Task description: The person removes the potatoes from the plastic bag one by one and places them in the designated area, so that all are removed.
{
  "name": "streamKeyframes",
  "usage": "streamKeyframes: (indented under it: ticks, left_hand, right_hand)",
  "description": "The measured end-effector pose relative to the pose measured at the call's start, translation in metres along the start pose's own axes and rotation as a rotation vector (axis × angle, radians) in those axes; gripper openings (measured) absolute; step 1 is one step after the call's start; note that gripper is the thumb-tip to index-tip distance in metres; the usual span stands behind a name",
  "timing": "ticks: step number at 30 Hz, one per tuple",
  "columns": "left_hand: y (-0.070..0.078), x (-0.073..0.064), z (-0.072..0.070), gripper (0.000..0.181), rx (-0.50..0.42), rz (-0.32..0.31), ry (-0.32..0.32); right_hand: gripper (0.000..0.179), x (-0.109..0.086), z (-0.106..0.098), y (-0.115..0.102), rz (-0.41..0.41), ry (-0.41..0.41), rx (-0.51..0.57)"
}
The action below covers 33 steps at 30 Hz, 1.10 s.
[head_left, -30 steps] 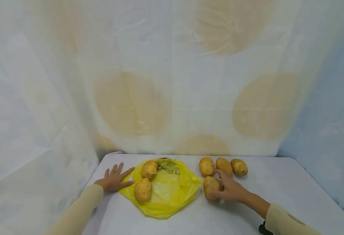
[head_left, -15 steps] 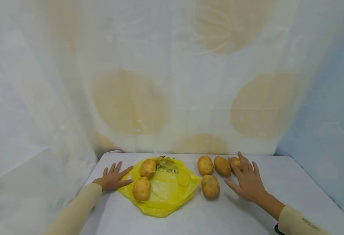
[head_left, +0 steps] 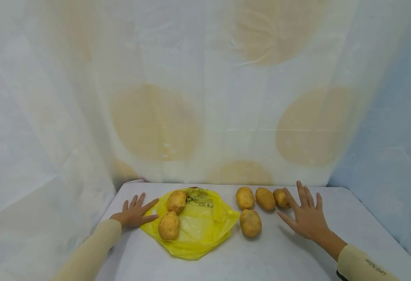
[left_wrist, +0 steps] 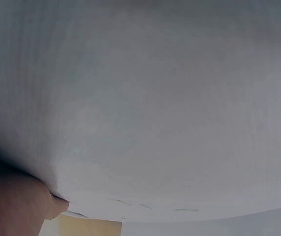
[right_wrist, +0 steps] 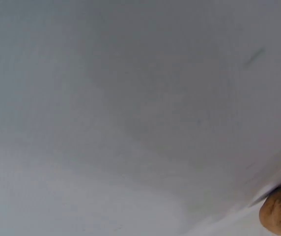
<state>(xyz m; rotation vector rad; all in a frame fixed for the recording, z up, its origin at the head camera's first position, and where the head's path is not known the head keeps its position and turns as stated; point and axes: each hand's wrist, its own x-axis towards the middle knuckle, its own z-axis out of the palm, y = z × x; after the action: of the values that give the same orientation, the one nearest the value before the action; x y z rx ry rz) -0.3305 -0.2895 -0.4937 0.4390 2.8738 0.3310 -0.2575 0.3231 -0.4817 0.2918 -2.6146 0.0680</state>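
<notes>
In the head view my left hand [head_left: 133, 214] rests with spread fingers at the left edge of a yellow plastic bag [head_left: 200, 234]. Two potatoes lie on the bag's left part, an upper potato [head_left: 176, 201] and a lower potato [head_left: 169, 225]. My right hand [head_left: 308, 217] is spread out and holds nothing, beside the rightmost potato [head_left: 281, 198], which its fingers partly overlap. Left of that one are a middle potato [head_left: 265, 198], another potato [head_left: 245, 198] and a nearer potato [head_left: 250, 223]. The right wrist view shows a potato [right_wrist: 280, 211] at its lower right corner.
Everything lies on a white-covered table [head_left: 268, 259]. A white curtain [head_left: 226, 97] with tan spots hangs right behind its back edge, and pale sheets close off the left and right sides.
My right hand has let go of the nearer potato, spread its fingers and moved right, past the rightmost potato. My left hand and the bag have stayed in place.
</notes>
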Motion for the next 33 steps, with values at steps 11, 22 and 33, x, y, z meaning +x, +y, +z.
streamKeyframes:
  ticks: [11,22,33]
  left_hand:
    - [-0.003,0.006,0.001,0.082,0.004,-0.011,-0.005]
    - [-0.002,0.005,0.002,0.082,0.015,-0.008,-0.013]
    - [-0.004,0.006,0.004,0.083,0.003,-0.003,-0.010]
  right_hand:
    - [0.081,-0.005,-0.005,0.007,0.025,-0.030,-0.012]
    - [0.079,0.010,-0.007,-0.004,-0.018,-0.029,-0.008]
    - [0.080,0.044,-0.003,-0.039,-0.106,-0.024,0.007]
